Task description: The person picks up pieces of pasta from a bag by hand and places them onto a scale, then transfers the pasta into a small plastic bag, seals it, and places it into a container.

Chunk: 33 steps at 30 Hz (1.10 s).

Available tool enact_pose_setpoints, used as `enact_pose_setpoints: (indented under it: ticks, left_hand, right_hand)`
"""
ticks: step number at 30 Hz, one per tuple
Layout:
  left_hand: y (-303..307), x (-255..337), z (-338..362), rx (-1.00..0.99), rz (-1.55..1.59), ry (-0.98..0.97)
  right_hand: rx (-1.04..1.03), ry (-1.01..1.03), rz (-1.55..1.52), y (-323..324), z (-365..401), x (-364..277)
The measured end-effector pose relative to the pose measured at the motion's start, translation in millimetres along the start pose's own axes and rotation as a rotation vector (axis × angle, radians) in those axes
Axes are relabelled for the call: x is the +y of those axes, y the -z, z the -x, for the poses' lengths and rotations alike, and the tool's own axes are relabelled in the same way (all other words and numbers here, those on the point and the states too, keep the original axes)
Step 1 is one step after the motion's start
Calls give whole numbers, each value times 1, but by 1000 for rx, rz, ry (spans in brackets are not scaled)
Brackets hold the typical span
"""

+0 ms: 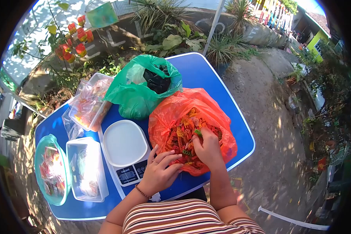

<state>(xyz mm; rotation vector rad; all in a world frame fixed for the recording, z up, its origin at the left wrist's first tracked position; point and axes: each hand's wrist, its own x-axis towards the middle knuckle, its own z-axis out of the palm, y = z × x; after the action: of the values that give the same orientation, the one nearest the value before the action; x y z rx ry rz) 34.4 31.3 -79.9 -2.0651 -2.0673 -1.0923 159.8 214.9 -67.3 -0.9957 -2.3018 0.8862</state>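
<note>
Picking seems the step, as I see from here: the right hand pinches a green piece in the orange bag, centre of frame, the left hand spreads loose fingers at the bag's lower-left edge, and probably gentle lifting is needed.

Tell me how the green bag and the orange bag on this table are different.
The green bag shows black plastic in its mouth; the orange bag holds loose, colourful pieces. The orange bag is nearer the striped shirt, the green bag farther off. The right hand is in the orange bag; no hand touches the green bag. Both are thin plastic, open, on the blue table.
</note>
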Motion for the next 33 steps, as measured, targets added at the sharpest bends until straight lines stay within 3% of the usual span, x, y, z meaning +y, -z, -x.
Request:
enact_pose_setpoints:
  ticks: [2, 5, 8, 11, 17, 20, 23, 26, 29, 32, 33]
  left_hand:
    - [0, 0, 1, 0, 5, 3]
    - [-2, 0, 0, -3, 14, -4]
    - [-3, 1, 0, -8, 0, -14]
    - [-3, 2, 1, -5, 8, 0]
    - [0, 3, 1, -24, 7, 6]
    - [0, 4, 1, -26, 11, 7]
    - [-1, 3, 4, -22, 9, 5]
    - [-1, 3, 4, -23, 17, 7]
    - [-1, 5, 4, -26, 17, 4]
    - [-1, 5, 4, -28, 11, 9]
    - [-1, 5, 4, -26, 14, 10]
  right_hand:
    - [58, -65, -133, 3, -5, 14]
    - [175, 26, -43, -20, -12, 71]
    - [53, -119, 83, -12, -23, 35]
    - [4, -119, 184, -2, -23, 19]
    - [41, -39, 54, -18, -16, 60]
    - [10, -98, -41, -9, -12, 62]
    - [19, -309, -313, -6, -11, 58]
    - [27, -201, -79, -18, -19, 71]
    - [8, -204, 181, 3, -26, 7]
    - [-132, -357, 338, 3, -34, 0]
    - [-119, -325, 247, 3, -33, 2]
